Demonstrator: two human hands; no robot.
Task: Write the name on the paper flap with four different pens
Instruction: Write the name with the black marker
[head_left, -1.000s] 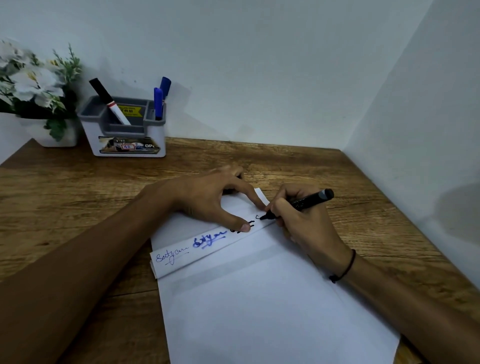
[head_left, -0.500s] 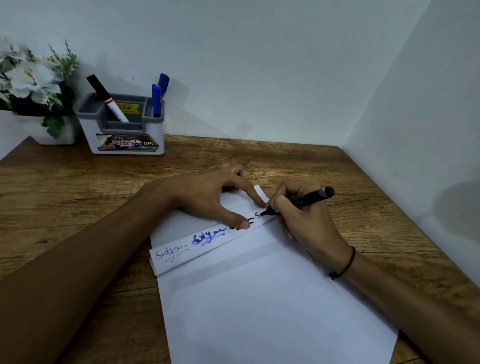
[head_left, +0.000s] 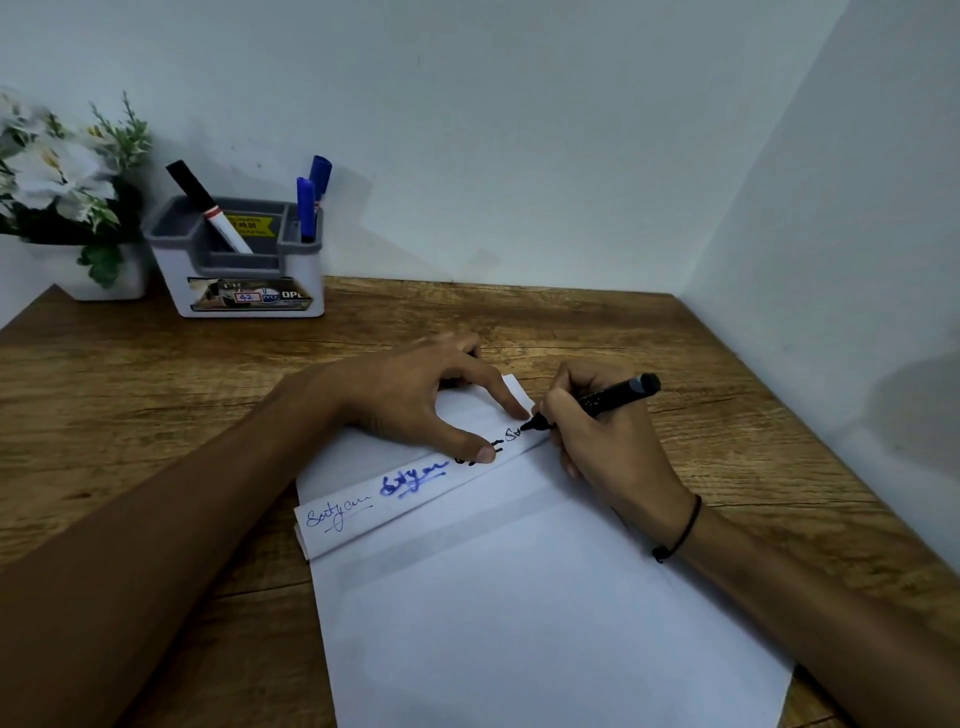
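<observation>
A white sheet of paper (head_left: 519, 623) lies on the wooden desk, its top edge folded over into a narrow flap (head_left: 363, 512). The flap carries a thin blue name at its left end, a thick blue one beside it, a black one partly under my thumb, and a few thin black letters at its right end. My left hand (head_left: 415, 400) presses the flap down with spread thumb and forefinger. My right hand (head_left: 602, 447) grips a black pen (head_left: 602, 402), whose tip touches the flap's right end.
A grey and white pen holder (head_left: 244, 260) stands at the back left with a black-capped marker (head_left: 208, 208) and two blue pens (head_left: 311, 200). A white flower pot (head_left: 67, 208) sits beside it. Walls close off the back and the right side.
The pen tip has crept a little to the right, and more thin black letters now show at the flap's right end. My left hand has stayed in place.
</observation>
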